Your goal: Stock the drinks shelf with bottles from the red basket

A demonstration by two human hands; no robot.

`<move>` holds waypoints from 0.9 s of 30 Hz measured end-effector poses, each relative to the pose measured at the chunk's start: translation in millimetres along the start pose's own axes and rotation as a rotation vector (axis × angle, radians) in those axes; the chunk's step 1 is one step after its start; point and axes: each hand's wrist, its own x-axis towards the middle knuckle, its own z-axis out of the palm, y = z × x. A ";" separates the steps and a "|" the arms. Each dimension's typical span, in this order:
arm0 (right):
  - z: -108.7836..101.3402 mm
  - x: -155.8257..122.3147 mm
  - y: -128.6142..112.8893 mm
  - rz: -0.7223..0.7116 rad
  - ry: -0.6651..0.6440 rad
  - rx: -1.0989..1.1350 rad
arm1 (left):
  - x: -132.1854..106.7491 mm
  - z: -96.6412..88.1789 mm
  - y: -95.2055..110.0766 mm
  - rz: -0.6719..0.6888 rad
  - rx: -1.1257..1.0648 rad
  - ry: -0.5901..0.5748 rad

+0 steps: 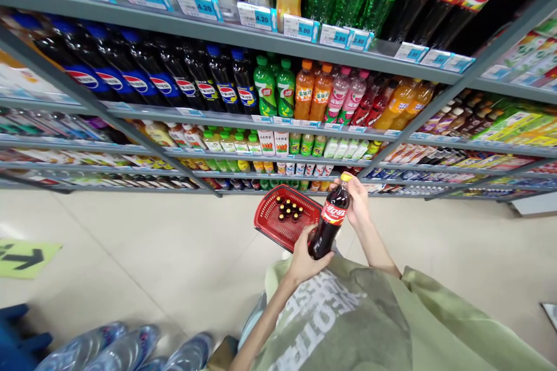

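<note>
A dark cola bottle (334, 214) with a red label and a yellow cap is tilted in front of my body. My left hand (307, 255) is wrapped round its lower end. Up at the neck, just below the cap, the fingers of my right hand (355, 200) are closed on the same bottle. Behind and to the left of it, a red plastic shopping basket (266, 214) is on the floor. Several small dark bottles with yellow caps (288, 208) stand inside it. The cola bottle and my left hand hide the basket's right end.
A drinks shelf (243, 119) with several tiers spans the view ahead, holding cola (134, 72), green soda (264, 87) and orange drink bottles (304, 90). Large clear water bottles (124, 348) lie at the lower left, near a blue object (21, 330). A yellow-green arrow sign (28, 258) marks the pale floor.
</note>
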 end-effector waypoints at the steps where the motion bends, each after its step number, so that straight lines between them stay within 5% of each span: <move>1: -0.3 0.0 0.7 0.003 -0.009 0.006 | -0.3 -0.1 -0.5 0.017 0.015 0.012; 14: -9.0 -2.8 11.5 0.058 -0.084 0.239 | 2.7 -10.1 20.1 0.368 0.215 0.220; 21: -30.6 10.1 43.8 -0.135 -0.083 0.239 | 3.4 -16.1 26.6 0.666 0.439 0.342; 24: -30.6 23.8 57.6 -0.255 -0.279 0.510 | 3.1 -20.4 22.2 0.762 0.495 0.342; 27: -26.4 32.5 60.7 -0.278 -0.685 0.980 | 1.9 -23.7 15.4 0.820 0.530 0.334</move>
